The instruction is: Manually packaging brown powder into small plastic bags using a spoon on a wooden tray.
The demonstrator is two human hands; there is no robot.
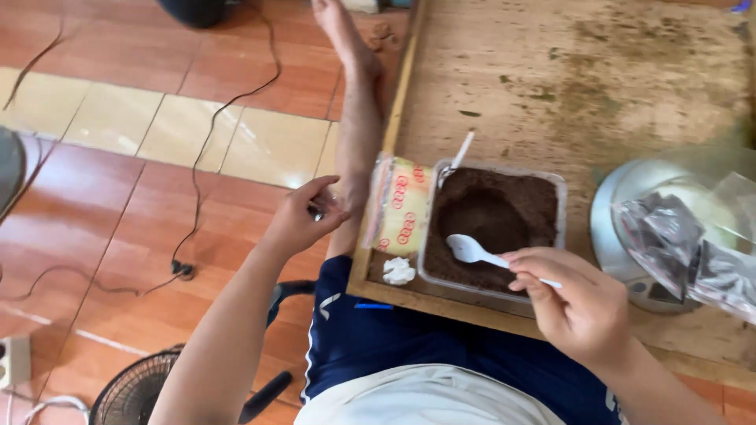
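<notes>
A light, thin white plastic spoon [472, 252] is pinched at its handle by the right hand [579, 303], bowl over loose brown powder [492, 216] in a flimsy clear tub [561, 208]. The left hand [303, 216] is loosely curled, empty, left of the tub.

Bright, even daylight; soft shadows. Mild glare on floor tiles [181, 126] at left. Motion blur on bags [693, 244] at right edge; overall slightly soft focus.

i see a black cable [206, 142] snaking over the tiled floor [118, 118] — a fan [134, 393] low left, a silver scale [630, 236] on the wooden table [567, 79], right.
</notes>
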